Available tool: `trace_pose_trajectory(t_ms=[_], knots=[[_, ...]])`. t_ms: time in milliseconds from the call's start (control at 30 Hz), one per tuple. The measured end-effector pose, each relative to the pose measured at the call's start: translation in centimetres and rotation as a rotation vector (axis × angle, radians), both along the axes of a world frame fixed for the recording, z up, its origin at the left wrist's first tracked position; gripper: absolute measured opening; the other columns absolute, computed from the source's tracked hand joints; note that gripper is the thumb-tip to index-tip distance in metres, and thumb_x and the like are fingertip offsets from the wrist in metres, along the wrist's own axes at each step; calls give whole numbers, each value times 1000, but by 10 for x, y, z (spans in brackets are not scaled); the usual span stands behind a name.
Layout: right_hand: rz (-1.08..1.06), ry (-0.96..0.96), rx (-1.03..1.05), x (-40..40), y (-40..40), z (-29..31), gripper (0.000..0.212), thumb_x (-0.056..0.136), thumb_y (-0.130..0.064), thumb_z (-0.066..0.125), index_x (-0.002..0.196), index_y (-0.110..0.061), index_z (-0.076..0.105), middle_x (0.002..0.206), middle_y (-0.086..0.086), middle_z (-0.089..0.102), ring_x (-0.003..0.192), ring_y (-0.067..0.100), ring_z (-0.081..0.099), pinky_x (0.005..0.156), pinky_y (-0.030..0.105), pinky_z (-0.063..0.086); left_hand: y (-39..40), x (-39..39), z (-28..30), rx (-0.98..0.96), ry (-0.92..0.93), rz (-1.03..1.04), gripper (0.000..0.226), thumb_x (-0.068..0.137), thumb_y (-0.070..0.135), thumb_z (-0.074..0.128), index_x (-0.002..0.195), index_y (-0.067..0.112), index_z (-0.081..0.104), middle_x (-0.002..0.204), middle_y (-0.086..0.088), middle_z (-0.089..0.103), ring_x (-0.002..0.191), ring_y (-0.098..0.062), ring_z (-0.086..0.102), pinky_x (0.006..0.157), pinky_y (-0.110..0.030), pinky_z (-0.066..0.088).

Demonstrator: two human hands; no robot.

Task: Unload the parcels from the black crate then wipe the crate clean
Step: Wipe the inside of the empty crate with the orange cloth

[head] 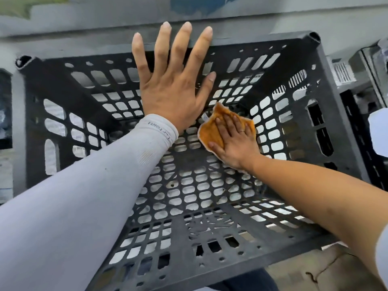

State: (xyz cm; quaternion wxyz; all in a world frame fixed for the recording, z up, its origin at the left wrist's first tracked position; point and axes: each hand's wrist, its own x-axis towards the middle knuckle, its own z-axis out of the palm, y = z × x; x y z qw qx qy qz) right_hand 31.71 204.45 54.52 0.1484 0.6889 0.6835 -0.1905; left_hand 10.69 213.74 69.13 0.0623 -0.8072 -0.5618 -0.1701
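Observation:
The black crate [302, 127] fills most of the view and I look straight down into it; no parcel lies inside. My left hand [174, 87] is spread flat with fingers apart above the crate, its fingertips at the far rim, holding nothing. Whether it touches the rim I cannot tell. My right hand [233, 141] is deep inside the crate and presses an orange cloth [212, 131] flat against the slotted bottom near the far right corner. A grey sleeve covers my left forearm.
A grey wall or ledge [252, 22] runs behind the crate. To the right stand dark boxes or frames [361, 110] and a white object [379, 133] at the edge. Bare concrete floor [315, 269] shows at the lower right.

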Motion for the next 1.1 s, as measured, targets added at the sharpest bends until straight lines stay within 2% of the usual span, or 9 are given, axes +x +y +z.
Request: trace_pose_trajectory(t_ms=[100,200,333,433,600,700,767,933,1100], knots=[[-76,62,59,-25,-6,-9,80,97,-75,-1,160,-30,-22,169,0,-25,155,24,-26,125,54,-13,0,0,1,6,6,1,66,104,64,25,164,36,18,168,-1,27,157,-33,18,121,-63,0],[-58,169,151,-45,-8,-18,71,105,-59,8,165,-22,-6,173,1,-10,157,22,-17,127,51,-10,0,1,0,18,20,11,67,103,65,25,164,36,20,167,-2,29,157,-33,19,121,-63,-1],[190,234,154,-68,-4,-16,67,108,-50,17,165,-16,7,173,5,5,158,22,-9,128,49,-3,0,3,0,20,40,38,68,102,67,25,163,37,21,167,-2,30,156,-33,20,121,-64,1],[446,370,85,-104,-7,-7,64,109,-49,17,164,-17,11,172,4,7,154,18,-15,127,46,-10,1,5,-1,37,51,51,68,102,67,27,163,36,24,165,-3,33,155,-34,23,121,-65,3],[772,471,88,-153,-17,-5,57,109,-47,34,157,-18,39,163,10,37,155,35,21,125,51,-4,0,5,-1,34,76,73,68,102,68,25,163,37,22,166,-3,32,156,-34,23,121,-65,2],[755,443,151,-145,-12,-10,61,104,-57,31,153,-25,45,160,7,43,153,35,28,126,57,3,-1,5,0,37,83,80,68,102,68,25,163,37,23,166,-3,33,155,-33,24,121,-65,3],[732,371,126,-129,-4,-15,68,102,-65,23,159,-29,34,166,5,33,156,32,19,126,59,3,-2,7,0,40,85,82,68,102,68,25,163,37,23,166,-2,32,155,-33,24,121,-65,4],[701,210,63,-94,7,-13,77,102,-71,13,164,-29,2,173,-1,5,159,23,-5,127,50,-9,-2,7,2,14,78,78,69,102,68,24,163,37,20,166,-3,30,156,-33,21,121,-65,2],[575,159,61,-66,6,-10,81,100,-72,9,165,-26,-4,173,-2,-4,158,21,-12,127,47,-6,-2,6,3,-3,75,61,68,102,68,22,163,38,17,167,-2,28,156,-34,20,122,-64,1]])
